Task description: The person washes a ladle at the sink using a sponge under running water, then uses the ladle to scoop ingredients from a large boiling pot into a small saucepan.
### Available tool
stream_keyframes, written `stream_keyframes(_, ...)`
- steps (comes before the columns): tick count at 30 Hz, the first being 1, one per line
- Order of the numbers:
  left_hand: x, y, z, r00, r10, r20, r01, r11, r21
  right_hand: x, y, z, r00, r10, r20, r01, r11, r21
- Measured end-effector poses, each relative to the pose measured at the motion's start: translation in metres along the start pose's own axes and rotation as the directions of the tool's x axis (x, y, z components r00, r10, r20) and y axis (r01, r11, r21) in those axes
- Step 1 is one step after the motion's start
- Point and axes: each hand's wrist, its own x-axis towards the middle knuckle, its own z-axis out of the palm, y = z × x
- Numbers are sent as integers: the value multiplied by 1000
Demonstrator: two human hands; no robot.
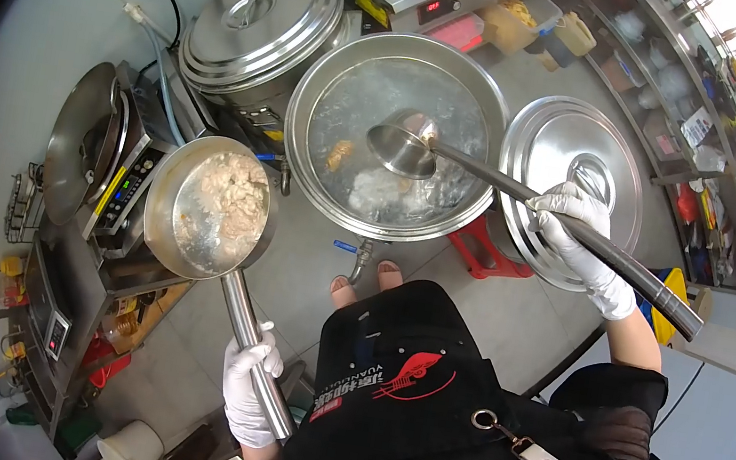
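Observation:
My left hand [250, 382], in a white glove, is closed around the long handle of a metal saucepan [257, 247]. Pale, cooked-looking pieces of meat [233, 200] lie in the pan. In my gloved right hand [578, 235] is the long handle of a steel ladle [403, 145]. The ladle's bowl is over the large stockpot [292, 176], at or just above the cloudy liquid [359, 100]; I cannot tell whether it touches. A brown lump [338, 154] and a patch of white foam [377, 193] show in the liquid.
A lidded steel pot [261, 19] stands behind on the left. Right of the stockpot are a round lid [551, 148] and a red stool [485, 257]. At left, a wok [76, 144] sits by a control panel [123, 184]. Shelves [687, 135] line the right side.

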Motion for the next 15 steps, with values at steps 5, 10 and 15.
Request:
stream_keyframes(5, -1, -1, -1, 1000, -2, -8, 2, 1000, -8, 2, 4, 5, 998, 52, 34, -54, 997, 61)
stream_keyframes(10, -2, -1, -2, 1000, 4, -23, -5, 1000, -13, 4, 9, 7, 999, -5, 46, 7, 999, -40)
stream_keyframes(15, -3, -4, -7, 1000, 2, -22, -2, 1000, -9, 3, 8, 10, 999, 24, 46, -22, 999, -34)
